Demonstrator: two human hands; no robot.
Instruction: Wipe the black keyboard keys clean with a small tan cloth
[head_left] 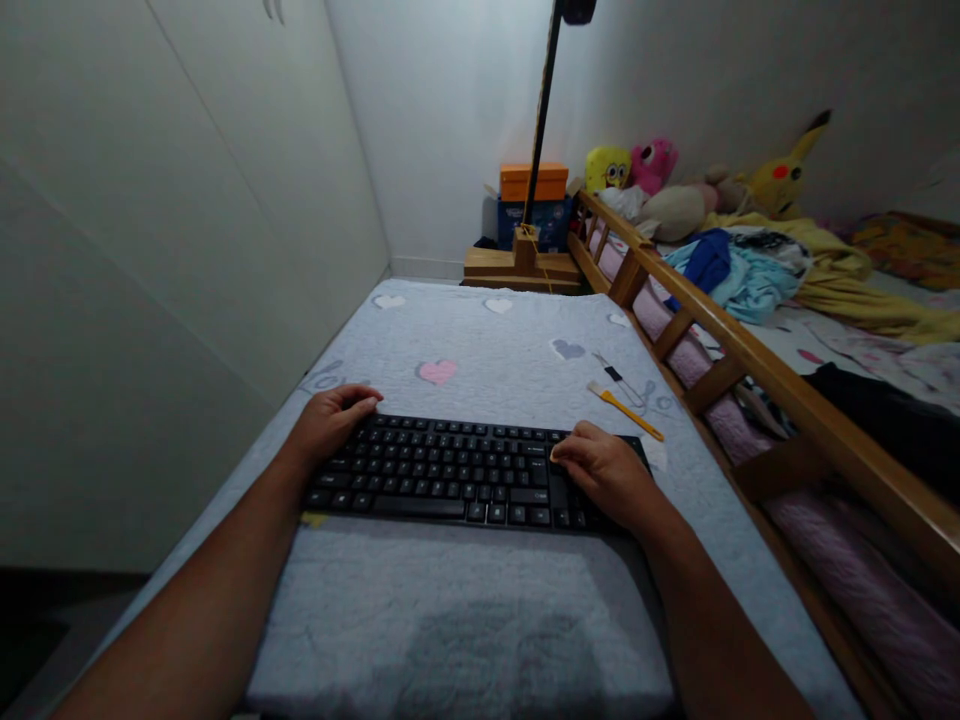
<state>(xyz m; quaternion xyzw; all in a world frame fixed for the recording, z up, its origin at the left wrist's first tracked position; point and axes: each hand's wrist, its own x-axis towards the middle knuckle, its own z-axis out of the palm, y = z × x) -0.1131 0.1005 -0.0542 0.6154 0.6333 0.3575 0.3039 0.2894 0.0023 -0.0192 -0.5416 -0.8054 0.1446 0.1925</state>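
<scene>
A black keyboard (pixel 442 465) lies flat on the cloth-covered surface, its keys facing up. My left hand (pixel 337 420) grips the keyboard's far left corner, with thumb and fingers curled at the edge. Over the right part of the keys is my right hand (pixel 604 468), its fingers pinched together. A small pale bit shows at those fingertips, low against the keys; its kind is too small to make out. Beyond the keyboard on the right lie a brush with a yellow handle (pixel 631 414) and tweezers with a black band (pixel 615 374).
A grey-blue cloth with hearts (pixel 480 600) covers the surface. Along the right runs a wooden bed rail (pixel 720 340), with clothes and plush toys behind it. A wooden stand (pixel 523 262) and an orange box (pixel 534 181) are at the back. A white cabinet (pixel 187 280) borders the left.
</scene>
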